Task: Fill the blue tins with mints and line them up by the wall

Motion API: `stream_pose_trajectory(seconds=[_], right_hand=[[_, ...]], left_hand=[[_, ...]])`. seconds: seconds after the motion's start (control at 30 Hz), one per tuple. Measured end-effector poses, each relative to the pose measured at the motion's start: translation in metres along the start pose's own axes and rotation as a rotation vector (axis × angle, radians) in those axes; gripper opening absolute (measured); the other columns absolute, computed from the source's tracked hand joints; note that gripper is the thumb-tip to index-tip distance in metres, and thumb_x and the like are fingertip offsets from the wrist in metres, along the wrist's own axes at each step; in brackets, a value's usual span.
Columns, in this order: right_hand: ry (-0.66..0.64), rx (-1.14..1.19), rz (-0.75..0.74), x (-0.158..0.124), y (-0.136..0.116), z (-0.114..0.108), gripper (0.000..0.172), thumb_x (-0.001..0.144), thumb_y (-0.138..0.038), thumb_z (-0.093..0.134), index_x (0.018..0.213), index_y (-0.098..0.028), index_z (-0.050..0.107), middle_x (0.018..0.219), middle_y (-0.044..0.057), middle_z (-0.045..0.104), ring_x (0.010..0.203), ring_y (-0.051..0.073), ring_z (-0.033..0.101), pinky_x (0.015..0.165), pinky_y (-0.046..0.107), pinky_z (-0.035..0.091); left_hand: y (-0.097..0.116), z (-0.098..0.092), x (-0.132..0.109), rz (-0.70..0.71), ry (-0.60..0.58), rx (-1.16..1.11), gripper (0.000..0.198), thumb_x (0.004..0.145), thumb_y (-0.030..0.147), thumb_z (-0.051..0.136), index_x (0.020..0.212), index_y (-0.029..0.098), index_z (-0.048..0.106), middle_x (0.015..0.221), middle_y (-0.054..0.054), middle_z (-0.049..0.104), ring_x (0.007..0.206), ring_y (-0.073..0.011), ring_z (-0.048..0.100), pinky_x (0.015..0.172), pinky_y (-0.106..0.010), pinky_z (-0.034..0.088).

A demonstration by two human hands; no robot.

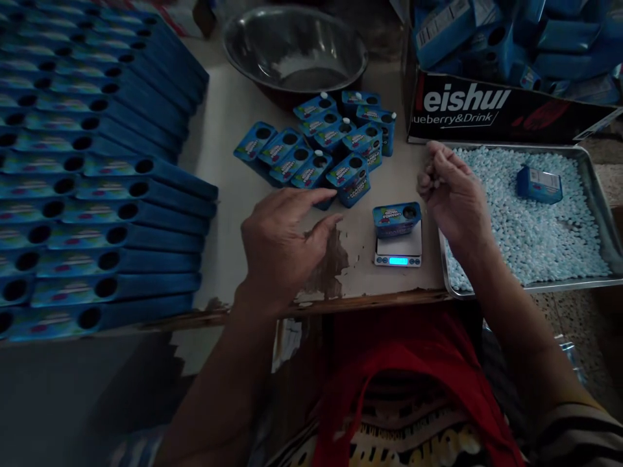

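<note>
My left hand (287,243) hovers over the table with thumb and fingers apart, holding nothing, just in front of a group of small blue boxes (348,175). To its right, a blue box (396,219) with a round hole in its top stands on a small digital scale (398,253) with a lit blue display. My right hand (452,188) is raised between the scale and a metal tray (457,293), its fingers curled around a few small pale candies. Light blue and white candies (535,240) fill that tray, and another blue box (539,185) lies on them.
Rows of blue boxes with round holes (111,194) cover the left side. A metal bowl (296,52) stands at the back. Behind the tray, a black carton (487,110) is heaped with blue boxes. The table's front edge (370,301) is worn and chipped.
</note>
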State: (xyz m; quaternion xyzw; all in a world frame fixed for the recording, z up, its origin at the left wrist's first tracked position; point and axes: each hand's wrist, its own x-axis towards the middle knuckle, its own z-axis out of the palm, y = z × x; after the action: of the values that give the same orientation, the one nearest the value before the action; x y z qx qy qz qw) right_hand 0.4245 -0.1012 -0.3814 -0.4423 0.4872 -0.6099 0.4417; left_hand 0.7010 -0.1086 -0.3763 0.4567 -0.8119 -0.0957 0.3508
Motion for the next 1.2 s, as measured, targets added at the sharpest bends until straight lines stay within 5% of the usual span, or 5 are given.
stream_pose_trajectory(seconds=[0.6, 0.83, 0.97, 1.1, 1.2], right_hand=[[-0.034, -0.304, -0.139, -0.033, 0.005, 0.029, 0.014, 0.097, -0.042, 0.078, 0.101, -0.030, 0.074, 0.102, 0.003, 0.071, 0.094, 0.022, 0.069, 0.094, 0.042, 0.062], [0.206, -0.700, -0.189, -0.032, -0.015, -0.070, 0.024, 0.102, -0.052, 0.070, 0.115, -0.032, 0.073, 0.120, 0.007, 0.073, 0.118, 0.028, 0.069, 0.111, 0.049, 0.057], [-0.133, -1.313, -0.101, -0.028, 0.000, -0.131, 0.051, 0.106, -0.057, 0.060, 0.142, -0.022, 0.067, 0.155, 0.020, 0.065, 0.146, 0.039, 0.056, 0.123, 0.060, 0.045], [-0.423, -1.605, -0.107, -0.027, 0.022, -0.133, 0.064, 0.113, -0.053, 0.046, 0.166, -0.017, 0.049, 0.176, 0.023, 0.046, 0.164, 0.044, 0.035, 0.129, 0.065, 0.033], [-0.496, -1.707, -0.123, -0.034, 0.023, -0.128, 0.052, 0.116, -0.048, 0.039, 0.153, -0.018, 0.061, 0.158, 0.023, 0.062, 0.147, 0.043, 0.050, 0.118, 0.060, 0.040]], left_hand=[[-0.004, 0.010, -0.008, -0.019, -0.089, -0.154, 0.018, 0.101, 0.026, 0.074, 0.118, 0.026, 0.082, 0.120, -0.008, 0.085, 0.115, -0.0300, 0.082, 0.103, -0.046, 0.067], [-0.010, 0.009, -0.011, -0.052, -0.069, -0.127, 0.017, 0.099, 0.027, 0.076, 0.114, 0.029, 0.083, 0.117, -0.005, 0.086, 0.111, -0.0280, 0.082, 0.102, -0.042, 0.066], [-0.005, 0.016, -0.011, -0.079, -0.068, -0.209, 0.014, 0.099, 0.029, 0.077, 0.111, 0.028, 0.084, 0.113, -0.005, 0.087, 0.105, -0.0271, 0.083, 0.097, -0.041, 0.066], [0.009, 0.018, -0.006, -0.033, -0.043, -0.212, 0.015, 0.100, 0.028, 0.078, 0.113, 0.024, 0.085, 0.113, -0.006, 0.086, 0.106, -0.0263, 0.082, 0.096, -0.039, 0.066], [0.011, 0.014, -0.006, -0.061, -0.029, -0.158, 0.017, 0.098, 0.029, 0.079, 0.114, 0.026, 0.085, 0.113, -0.005, 0.086, 0.107, -0.0265, 0.082, 0.097, -0.039, 0.066]])
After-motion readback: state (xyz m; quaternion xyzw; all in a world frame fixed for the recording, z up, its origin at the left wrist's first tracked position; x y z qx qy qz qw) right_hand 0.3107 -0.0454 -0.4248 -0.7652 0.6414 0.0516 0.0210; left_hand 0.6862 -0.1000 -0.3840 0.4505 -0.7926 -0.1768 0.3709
